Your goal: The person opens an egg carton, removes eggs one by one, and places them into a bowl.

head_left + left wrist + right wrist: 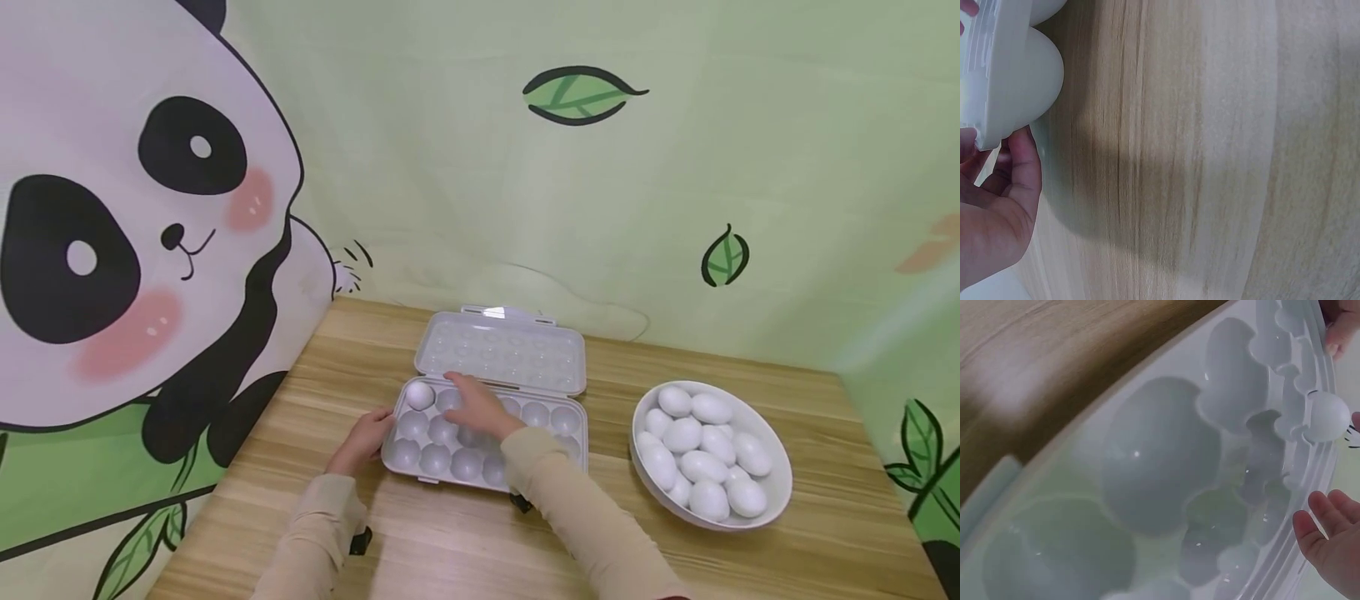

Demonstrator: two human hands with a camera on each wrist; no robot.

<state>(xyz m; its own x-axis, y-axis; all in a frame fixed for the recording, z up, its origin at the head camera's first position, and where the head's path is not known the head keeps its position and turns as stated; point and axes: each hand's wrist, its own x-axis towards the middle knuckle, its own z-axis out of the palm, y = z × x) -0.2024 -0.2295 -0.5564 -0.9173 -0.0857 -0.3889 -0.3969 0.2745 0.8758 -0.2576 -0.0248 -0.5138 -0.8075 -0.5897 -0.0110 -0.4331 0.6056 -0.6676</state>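
Note:
A pale plastic egg box (467, 464) lies on the wooden table with its clear lid (501, 354) folded back toward the wall. One white egg (420, 396) sits in the cup at its far left corner; the other cups in sight hold nothing. My left hand (365, 437) grips the box's left edge, and the left wrist view shows the fingers (1024, 165) curled under the rim. Over the back row, just right of the egg, hovers my right hand (477, 407). Its fingers (1329, 515) are loosely spread and hold nothing, apart from the egg.
To the right of the egg box stands a white bowl (780, 493) heaped with several white eggs (702, 467). Behind the table (450, 546) hangs a green backdrop (450, 167) printed with a panda and leaves.

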